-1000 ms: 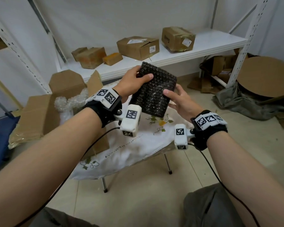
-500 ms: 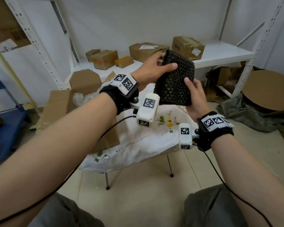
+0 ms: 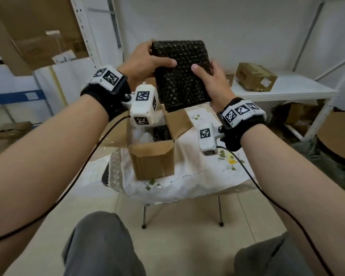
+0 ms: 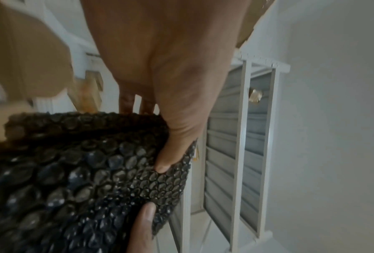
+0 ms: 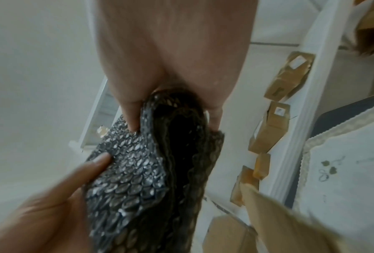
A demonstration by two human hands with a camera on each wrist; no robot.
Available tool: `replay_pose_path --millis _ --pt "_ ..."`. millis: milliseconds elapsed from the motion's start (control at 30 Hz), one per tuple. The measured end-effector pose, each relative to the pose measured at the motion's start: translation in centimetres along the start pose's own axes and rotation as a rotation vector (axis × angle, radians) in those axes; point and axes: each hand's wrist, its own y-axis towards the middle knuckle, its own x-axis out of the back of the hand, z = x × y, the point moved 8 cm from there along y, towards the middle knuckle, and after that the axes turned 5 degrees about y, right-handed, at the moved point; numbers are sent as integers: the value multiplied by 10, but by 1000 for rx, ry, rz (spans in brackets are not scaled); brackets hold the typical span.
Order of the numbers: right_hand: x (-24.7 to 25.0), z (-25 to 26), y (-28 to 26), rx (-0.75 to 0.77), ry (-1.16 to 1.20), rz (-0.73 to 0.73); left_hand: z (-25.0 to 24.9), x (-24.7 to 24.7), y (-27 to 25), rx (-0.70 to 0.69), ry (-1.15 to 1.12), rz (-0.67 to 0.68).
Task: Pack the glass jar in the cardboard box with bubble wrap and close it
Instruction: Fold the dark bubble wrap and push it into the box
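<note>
White storage shelving (image 3: 283,90) with small cartons lines the back wall; in front stands a small bench (image 3: 187,182) under a white embroidered cloth.

Cardboard box (image 3: 153,156) sits on the bench, flaps up and open. Pale wrap and something dark show inside; contents cannot be identified.

Black bubble wrap bundle (image 3: 181,74) is held in the air directly above and slightly behind the box opening. Long axis runs near-vertical, lower end tipped toward the box. Right wrist view shows an open, dark mouth at one end (image 5: 181,137); the glass jar itself is not visible, presumably inside.

Left hand (image 3: 145,60) grips the upper left edge, thumb on the front face, fingers behind. Right hand (image 3: 211,80) pinches the right edge lower down, thumb on front.

Judgement: box lies straight below both hands. Right hand is nearer the opening. Lowering end-first should fit, provided the raised flap just beneath the bundle is cleared.
</note>
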Motion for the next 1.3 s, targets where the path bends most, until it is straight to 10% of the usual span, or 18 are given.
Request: replay_pose_path --millis 567,1067,1300 --pt "-74 -98 6 -295 -725 218 114 70 -2 94 504 -145" --pt "-88 -135 4 -388 -1472 366 180 45 -3 274 1107 372" --pt "-98 -142 9 -381 -1438 466 181 35 -11 285 1099 613"
